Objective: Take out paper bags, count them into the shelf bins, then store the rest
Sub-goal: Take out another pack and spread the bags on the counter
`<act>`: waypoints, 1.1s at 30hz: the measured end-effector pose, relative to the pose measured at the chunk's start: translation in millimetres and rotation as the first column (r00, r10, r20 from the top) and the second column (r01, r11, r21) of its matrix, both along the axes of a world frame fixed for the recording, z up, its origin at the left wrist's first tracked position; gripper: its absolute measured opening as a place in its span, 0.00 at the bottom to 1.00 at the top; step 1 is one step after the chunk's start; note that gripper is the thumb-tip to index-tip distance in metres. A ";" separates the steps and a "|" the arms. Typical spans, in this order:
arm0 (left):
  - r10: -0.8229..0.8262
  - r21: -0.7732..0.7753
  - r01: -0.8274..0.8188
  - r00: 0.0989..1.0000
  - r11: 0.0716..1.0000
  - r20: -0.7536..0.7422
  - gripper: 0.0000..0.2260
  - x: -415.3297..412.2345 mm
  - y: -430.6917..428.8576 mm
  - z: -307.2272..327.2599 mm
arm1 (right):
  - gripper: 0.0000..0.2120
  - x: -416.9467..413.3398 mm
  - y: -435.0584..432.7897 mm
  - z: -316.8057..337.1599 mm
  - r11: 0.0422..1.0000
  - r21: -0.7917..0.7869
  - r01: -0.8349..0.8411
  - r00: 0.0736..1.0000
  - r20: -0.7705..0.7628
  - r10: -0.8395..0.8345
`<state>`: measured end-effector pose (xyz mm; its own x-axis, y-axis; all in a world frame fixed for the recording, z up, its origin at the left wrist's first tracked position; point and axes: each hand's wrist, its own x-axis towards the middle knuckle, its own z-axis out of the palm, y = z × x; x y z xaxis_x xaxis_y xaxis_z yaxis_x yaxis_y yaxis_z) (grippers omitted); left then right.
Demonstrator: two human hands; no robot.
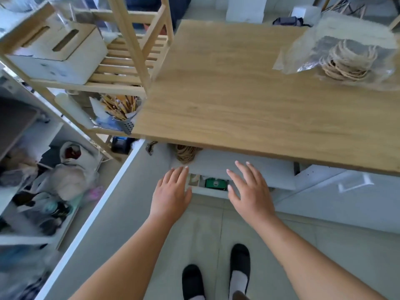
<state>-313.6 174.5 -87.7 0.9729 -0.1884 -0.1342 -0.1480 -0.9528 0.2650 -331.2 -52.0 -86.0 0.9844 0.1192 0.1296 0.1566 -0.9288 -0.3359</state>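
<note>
At far left a white cupboard point(32, 191) holds blurred clutter that cannot be identified. The left hand point(171, 191) and right hand point(251, 189) reach forward, fingers spread flat, holding nothing. Twine handles point(186, 153), likely the paper bags', peek from beneath the wooden tabletop point(249, 87), mostly hidden. A plastic-wrapped bag bundle point(346, 59) lies on the tabletop at far right, cut off.

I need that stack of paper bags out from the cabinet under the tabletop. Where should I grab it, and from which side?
Probably from the open front, low under the tabletop. Only the twine handles end of the paper bags shows, facing outward; the rest is hidden. Both open hands, left hand and right hand, could clamp the stack's two sides behind the handles and slide it out level, rather than pulling loose twine.
</note>
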 end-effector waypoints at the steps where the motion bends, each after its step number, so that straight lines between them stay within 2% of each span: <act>1: 0.047 -0.029 -0.048 0.998 0.998 -0.038 0.29 1.9 3.1 -4.9 | 0.19 1.9 2.3 -6.9 1.000 -0.004 -0.006 0.999 -0.052 0.005; 3: 0.137 -0.091 -0.147 0.985 0.985 -0.107 0.29 8.6 8.4 -16.0 | 0.21 10.3 8.2 -20.0 0.999 -0.028 -0.035 0.979 -0.203 0.028; 7: 0.216 -0.138 -0.243 0.958 0.960 -0.186 0.30 31.7 13.6 -44.2 | 0.24 37.4 15.8 -57.3 0.993 -0.034 -0.114 0.878 -0.471 0.084; 12: 0.291 -0.267 -0.338 0.935 0.902 -0.201 0.29 79.2 7.5 -82.1 | 0.24 86.6 26.5 -107.5 0.958 0.222 0.181 0.802 -0.597 -0.013; 14: 0.379 -0.382 -0.438 0.898 0.813 -0.224 0.27 104.8 3.2 -97.7 | 0.26 109.6 30.7 -126.8 0.907 0.319 0.276 0.786 -0.617 -0.022; 17: 0.511 -0.548 -0.589 0.802 0.594 -0.307 0.25 142.9 -0.3 -127.0 | 0.28 144.9 38.8 -152.7 0.819 0.417 0.394 0.754 -0.657 -0.028; 19: 0.552 -0.563 -0.684 0.720 0.464 -0.421 0.30 166.5 -0.2 -147.0 | 0.31 170.0 45.4 -169.1 0.757 0.465 0.459 0.739 -0.672 -0.035; 20: 0.554 -0.558 -0.712 0.693 0.427 -0.460 0.33 176.6 1.1 -156.6 | 0.33 180.9 49.2 -175.8 0.713 0.492 0.500 0.726 -0.687 -0.035; 24: 0.551 -0.560 -0.714 0.691 0.421 -0.467 0.31 205.2 13.5 -180.1 | 0.32 218.3 63.5 -194.8 0.540 0.567 0.621 0.669 -0.743 0.010; 28: 0.461 -0.618 -0.687 0.722 0.383 -0.516 0.22 212.3 17.1 -191.1 | 0.45 247.2 72.2 -204.9 0.333 0.649 0.684 0.661 -0.744 0.092; 31: 0.447 -0.605 -0.643 0.764 0.470 -0.465 0.18 202.5 11.3 -193.5 | 0.48 258.0 75.7 -208.3 0.286 0.639 0.713 0.643 -0.760 0.096; 33: 0.419 -0.642 -0.616 0.785 0.455 -0.456 0.17 188.1 2.6 -191.2 | 0.47 257.4 74.2 -210.0 0.290 0.613 0.735 0.619 -0.781 0.083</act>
<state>-125.5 177.2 -278.9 0.8881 0.2167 -0.4054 0.4549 -0.2878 0.8428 -73.8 22.2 -296.0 0.7326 -0.0069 -0.6806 -0.6789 0.0637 -0.7314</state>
